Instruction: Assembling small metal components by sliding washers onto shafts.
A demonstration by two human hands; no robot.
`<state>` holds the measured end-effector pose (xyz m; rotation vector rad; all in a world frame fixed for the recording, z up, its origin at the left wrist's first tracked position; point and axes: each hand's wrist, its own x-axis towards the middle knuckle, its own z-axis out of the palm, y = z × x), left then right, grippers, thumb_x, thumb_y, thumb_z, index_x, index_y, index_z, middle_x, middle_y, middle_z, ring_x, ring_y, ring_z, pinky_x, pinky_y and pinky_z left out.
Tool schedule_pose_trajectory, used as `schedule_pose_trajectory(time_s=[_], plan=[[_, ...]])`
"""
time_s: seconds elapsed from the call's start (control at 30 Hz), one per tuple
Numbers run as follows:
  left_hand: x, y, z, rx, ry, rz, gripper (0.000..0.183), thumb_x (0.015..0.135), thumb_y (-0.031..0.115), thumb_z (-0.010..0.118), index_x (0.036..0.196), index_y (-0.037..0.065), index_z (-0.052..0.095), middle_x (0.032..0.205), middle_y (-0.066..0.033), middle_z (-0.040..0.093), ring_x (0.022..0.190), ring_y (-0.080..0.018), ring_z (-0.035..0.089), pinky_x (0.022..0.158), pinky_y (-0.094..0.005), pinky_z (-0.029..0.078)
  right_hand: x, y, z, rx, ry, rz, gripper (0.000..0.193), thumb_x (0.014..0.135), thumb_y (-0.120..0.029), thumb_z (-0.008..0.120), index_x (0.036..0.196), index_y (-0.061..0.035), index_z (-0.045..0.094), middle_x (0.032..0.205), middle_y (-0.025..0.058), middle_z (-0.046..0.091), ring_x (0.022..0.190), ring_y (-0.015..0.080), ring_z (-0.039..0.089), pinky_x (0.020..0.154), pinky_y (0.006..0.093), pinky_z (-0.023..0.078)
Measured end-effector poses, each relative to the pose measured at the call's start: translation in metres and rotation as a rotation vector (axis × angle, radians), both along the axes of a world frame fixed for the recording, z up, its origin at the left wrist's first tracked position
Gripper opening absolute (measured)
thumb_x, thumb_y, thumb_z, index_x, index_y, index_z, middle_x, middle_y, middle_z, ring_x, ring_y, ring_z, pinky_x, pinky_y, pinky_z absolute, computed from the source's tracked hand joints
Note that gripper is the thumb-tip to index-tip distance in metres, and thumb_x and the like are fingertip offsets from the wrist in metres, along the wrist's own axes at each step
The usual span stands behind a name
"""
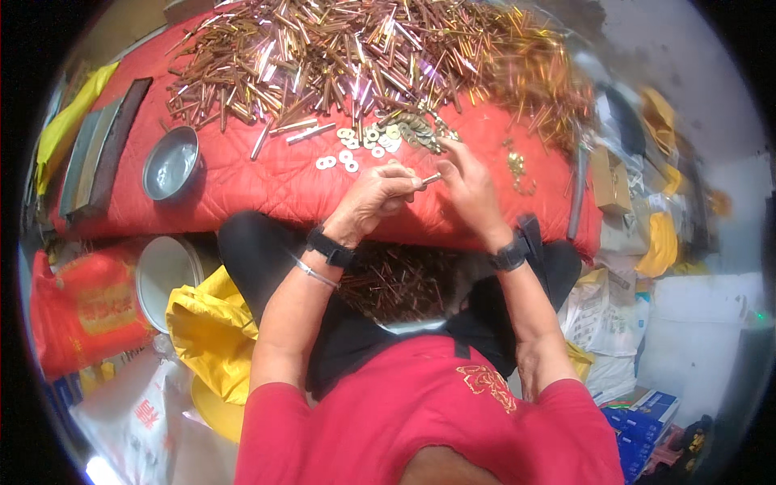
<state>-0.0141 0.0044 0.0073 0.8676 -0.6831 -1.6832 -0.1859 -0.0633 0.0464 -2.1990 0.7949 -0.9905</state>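
Note:
My left hand (378,194) is closed, thumb and fingertips pinching a slim metal rod (432,179) whose end points right. Close by, my right hand (470,192) has its fingers apart, the thumb near the rod's end; nothing shows in its grip. Just beyond both hands, pale flat washers (349,162) lie loose on the red quilted cover (267,190). A heap of darker washers (414,129) reaches up to my right fingertips. Small brass-coloured pieces (517,166) are scattered to the right of that hand.
A large pile of coppery metal rods (347,61) spreads across the far side. A metal bowl (171,163) stands at the left. More rods (400,279) lie below the edge between my knees. A yellow bag (212,335) and a red bag (93,311) are at lower left, a cardboard box (610,179) at right.

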Motion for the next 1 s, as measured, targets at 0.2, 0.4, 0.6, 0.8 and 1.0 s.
schedule_pose_trajectory(time_s=[0.2,0.4,0.6,0.8,1.0], plan=[[-0.005,0.002,0.005,0.058,-0.018,-0.041,0.008,0.084,0.012,0.066,0.086,0.005,0.063,0.066,0.0048,0.051,0.047,-0.0007,0.036,0.041,-0.0161,0.023,0.0,-0.001,-0.005,0.044,0.07,0.04,0.024,0.094,-0.017,0.051,0.113,-0.0032,0.057,0.097,0.016,0.064,0.083,0.0255,0.063,0.071,0.0335,0.05],[0.004,0.0,-0.001,0.061,0.043,-0.012,0.008,0.086,0.011,0.064,0.09,0.004,0.063,0.067,0.0041,0.05,0.047,-0.0011,0.035,0.041,-0.0155,0.025,0.002,-0.003,0.007,0.029,-0.045,0.004,0.019,0.091,-0.012,0.053,0.106,-0.0015,0.058,0.1,0.0184,0.059,0.095,0.0352,0.059,0.081,0.0381,0.047],[0.001,-0.003,-0.006,0.083,0.098,-0.042,0.014,0.086,0.013,0.065,0.094,0.002,0.062,0.072,0.0004,0.057,0.046,-0.0012,0.038,0.042,-0.0155,0.03,-0.003,-0.007,-0.01,-0.048,-0.047,0.131,0.024,0.085,-0.002,0.057,0.109,-0.0036,0.06,0.101,0.0146,0.062,0.095,0.03,0.061,0.083,0.0361,0.048],[-0.028,0.001,-0.001,-0.836,-1.315,0.405,0.009,0.08,0.01,0.069,0.087,0.005,0.066,0.075,-0.0089,0.061,0.062,-0.0192,0.059,0.055,-0.0283,0.047,-0.007,-0.004,-0.031,0.237,-0.003,0.007,0.017,0.092,-0.011,0.052,0.102,0.0006,0.059,0.094,0.016,0.065,0.085,0.0286,0.064,0.075,0.035,0.05],[-0.014,0.01,0.018,-0.914,-1.241,0.191,0.017,0.076,0.012,0.069,0.091,0.004,0.066,0.088,-0.0113,0.063,0.082,-0.0262,0.06,0.072,-0.0361,0.049,-0.045,-0.048,0.003,0.771,0.315,0.22,0.024,0.087,-0.021,0.052,0.093,-0.0009,0.062,0.079,0.0116,0.065,0.075,0.0214,0.063,0.07,0.0349,0.051]])
